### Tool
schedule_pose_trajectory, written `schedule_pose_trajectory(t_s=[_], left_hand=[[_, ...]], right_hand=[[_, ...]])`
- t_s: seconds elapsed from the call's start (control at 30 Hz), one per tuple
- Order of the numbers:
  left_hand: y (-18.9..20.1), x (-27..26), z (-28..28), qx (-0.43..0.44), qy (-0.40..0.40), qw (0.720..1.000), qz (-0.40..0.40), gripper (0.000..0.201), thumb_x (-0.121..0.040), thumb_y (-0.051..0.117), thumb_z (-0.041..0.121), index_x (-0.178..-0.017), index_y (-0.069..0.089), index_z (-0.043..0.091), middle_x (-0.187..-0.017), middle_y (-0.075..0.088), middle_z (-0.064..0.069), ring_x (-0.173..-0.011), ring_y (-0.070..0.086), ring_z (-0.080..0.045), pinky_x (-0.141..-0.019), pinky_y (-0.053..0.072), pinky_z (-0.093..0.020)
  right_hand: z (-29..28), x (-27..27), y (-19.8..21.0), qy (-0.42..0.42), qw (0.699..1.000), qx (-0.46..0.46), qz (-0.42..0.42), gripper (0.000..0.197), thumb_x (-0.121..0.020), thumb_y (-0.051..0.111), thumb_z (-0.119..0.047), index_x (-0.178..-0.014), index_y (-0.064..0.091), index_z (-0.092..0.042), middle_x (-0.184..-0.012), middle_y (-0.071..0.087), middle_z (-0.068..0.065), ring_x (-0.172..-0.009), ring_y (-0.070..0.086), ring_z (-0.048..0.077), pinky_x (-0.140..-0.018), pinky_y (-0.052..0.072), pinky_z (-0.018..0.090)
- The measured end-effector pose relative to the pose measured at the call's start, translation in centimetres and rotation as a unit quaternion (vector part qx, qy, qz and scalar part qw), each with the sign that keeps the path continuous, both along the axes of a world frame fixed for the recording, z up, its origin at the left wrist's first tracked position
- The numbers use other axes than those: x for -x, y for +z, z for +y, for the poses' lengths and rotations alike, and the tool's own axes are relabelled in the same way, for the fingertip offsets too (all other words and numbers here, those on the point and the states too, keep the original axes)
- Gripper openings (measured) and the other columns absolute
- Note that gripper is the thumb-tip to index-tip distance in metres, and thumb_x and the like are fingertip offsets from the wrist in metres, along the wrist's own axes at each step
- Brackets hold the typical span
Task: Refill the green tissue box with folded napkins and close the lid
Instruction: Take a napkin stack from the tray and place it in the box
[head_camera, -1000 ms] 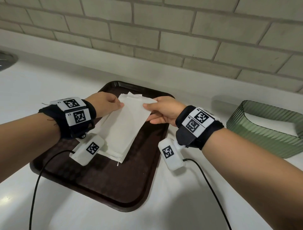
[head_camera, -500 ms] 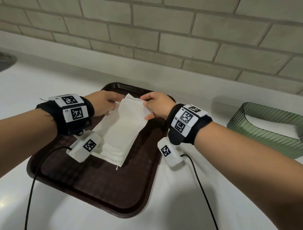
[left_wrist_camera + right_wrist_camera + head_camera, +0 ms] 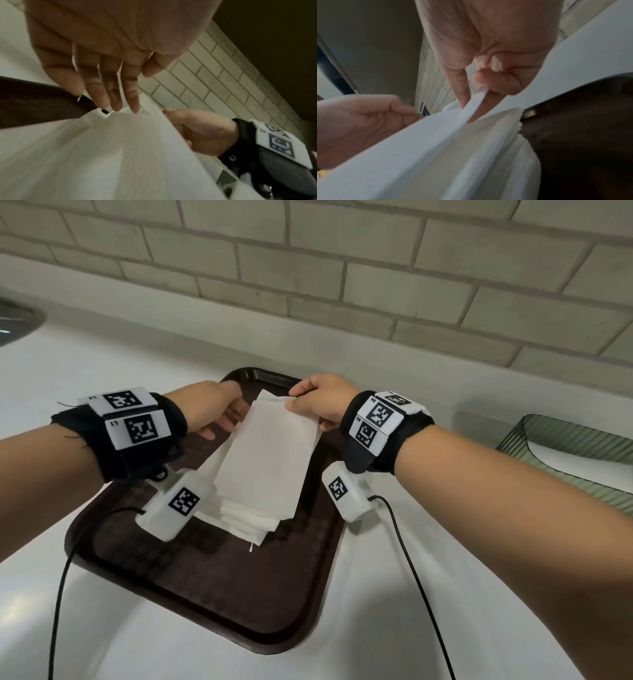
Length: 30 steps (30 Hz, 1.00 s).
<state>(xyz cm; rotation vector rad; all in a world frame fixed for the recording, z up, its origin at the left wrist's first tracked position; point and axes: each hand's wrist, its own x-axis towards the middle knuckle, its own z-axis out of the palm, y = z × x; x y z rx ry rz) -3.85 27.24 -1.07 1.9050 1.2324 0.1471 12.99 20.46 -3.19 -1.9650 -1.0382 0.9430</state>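
Note:
A stack of white folded napkins (image 3: 239,518) lies on a dark brown tray (image 3: 222,594). The top napkin (image 3: 263,460) is raised at its far end. My right hand (image 3: 308,402) pinches its far right corner between thumb and forefinger, as the right wrist view shows: right hand (image 3: 471,97), napkin (image 3: 436,142). My left hand (image 3: 219,412) is at the far left edge with its fingers (image 3: 116,94) straight, tips touching the napkins (image 3: 120,148). The ribbed green tissue box (image 3: 565,453) stands open-topped on the counter at the right, white inside, partly cut off.
The tray sits on a white counter (image 3: 376,628) against a pale brick wall (image 3: 342,285). A metal sink rim (image 3: 13,320) shows at the far left. Black cables (image 3: 411,559) trail from both wrist cameras toward me.
Both hands have slid along the top napkin toward its far end. The right hand's grip has shifted to the far right corner, and that end now stands higher off the stack.

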Motion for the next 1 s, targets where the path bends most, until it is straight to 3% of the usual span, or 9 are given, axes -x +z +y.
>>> schedule_pose_trajectory(t_s=[0.07,0.13,0.2,0.3,0.43,0.53,0.63,0.83,1.0], left_hand=[[0.1,0.4,0.0,0.013,-0.016,0.999,0.025,0.050,-0.093,0.033,0.055,-0.074,0.062,0.018,-0.078,0.061,0.003,-0.070,0.054,-0.014,-0.064,0.039,-0.027],[-0.1,0.9,-0.1,-0.014,-0.072,0.993,0.093,0.049,-0.083,0.047,0.064,-0.068,0.062,0.019,-0.070,0.060,0.004,-0.066,0.052,-0.014,-0.063,0.038,-0.027],[-0.3,1.4,-0.2,-0.041,-0.137,0.977,0.160,0.042,-0.077,0.062,0.057,-0.054,0.058,0.021,-0.060,0.056,0.004,-0.058,0.048,-0.012,-0.060,0.037,-0.023],[-0.6,2.1,-0.2,-0.040,-0.148,0.971,0.184,0.045,-0.076,0.069,0.049,-0.046,0.051,0.021,-0.055,0.053,0.005,-0.056,0.047,-0.012,-0.065,0.037,-0.024],[-1.0,2.6,-0.4,-0.073,-0.130,0.970,0.191,0.035,-0.077,0.069,0.047,-0.060,0.054,0.020,-0.065,0.056,0.003,-0.062,0.050,-0.012,-0.063,0.037,-0.024],[-1.7,2.6,-0.8,-0.074,-0.109,0.976,0.171,0.038,-0.070,0.074,0.049,-0.087,0.055,0.021,-0.080,0.060,0.005,-0.071,0.055,-0.010,-0.072,0.041,-0.026],[-2.0,2.3,-1.1,-0.070,-0.096,0.978,0.173,0.044,-0.069,0.071,0.056,-0.089,0.054,0.021,-0.077,0.064,0.002,-0.068,0.056,-0.011,-0.073,0.042,-0.027],[-2.1,1.8,-1.1,-0.082,-0.109,0.971,0.195,0.033,-0.075,0.070,0.050,-0.082,0.059,0.020,-0.070,0.060,0.006,-0.063,0.054,-0.009,-0.062,0.040,-0.022],[-1.1,2.3,0.5,-0.049,-0.075,0.986,0.143,0.029,-0.075,0.071,0.047,-0.083,0.064,0.019,-0.083,0.066,0.002,-0.077,0.061,-0.017,-0.078,0.047,-0.028]], right_hand=[[0.2,0.2,-0.2,-0.013,1.000,0.003,0.019,0.013,-0.086,0.065,-0.015,-0.095,0.057,-0.023,-0.088,0.057,-0.002,-0.068,0.052,0.009,-0.035,0.040,0.012],[0.2,0.4,-0.6,-0.031,0.998,0.018,0.045,0.011,-0.088,0.062,-0.012,-0.088,0.059,-0.023,-0.097,0.059,0.002,-0.076,0.055,0.014,-0.034,0.040,0.012],[0.2,0.5,-0.9,-0.037,0.997,0.038,0.057,0.012,-0.089,0.061,-0.011,-0.089,0.062,-0.023,-0.101,0.060,0.003,-0.083,0.055,0.018,-0.034,0.039,0.012],[-0.1,0.6,-0.9,-0.021,0.996,0.071,0.039,0.024,-0.087,0.059,-0.007,-0.109,0.065,-0.014,-0.099,0.059,0.006,-0.083,0.055,0.020,-0.041,0.040,0.019],[-0.2,0.8,-0.7,0.011,0.997,0.066,-0.043,0.035,-0.081,0.059,-0.007,-0.116,0.064,-0.002,-0.088,0.056,0.005,-0.078,0.053,0.020,-0.057,0.043,0.023],[-0.3,1.3,-0.6,0.037,0.988,0.048,-0.143,0.032,-0.082,0.062,-0.029,-0.105,0.070,-0.009,-0.095,0.065,-0.003,-0.088,0.060,0.015,-0.073,0.047,0.024],[-0.5,1.6,-0.8,0.060,0.976,0.038,-0.207,0.034,-0.080,0.066,-0.043,-0.104,0.067,-0.019,-0.108,0.066,-0.004,-0.101,0.060,0.013,-0.082,0.048,0.023],[-0.1,1.2,-1.7,0.041,0.980,0.012,-0.194,0.035,-0.073,0.075,-0.042,-0.098,0.064,-0.020,-0.096,0.060,-0.008,-0.084,0.055,0.007,-0.060,0.041,0.017],[0.4,0.7,-1.6,0.041,0.985,-0.035,-0.163,0.015,-0.079,0.073,-0.028,-0.089,0.066,-0.020,-0.069,0.051,-0.015,-0.075,0.053,0.007,-0.056,0.038,0.011]])
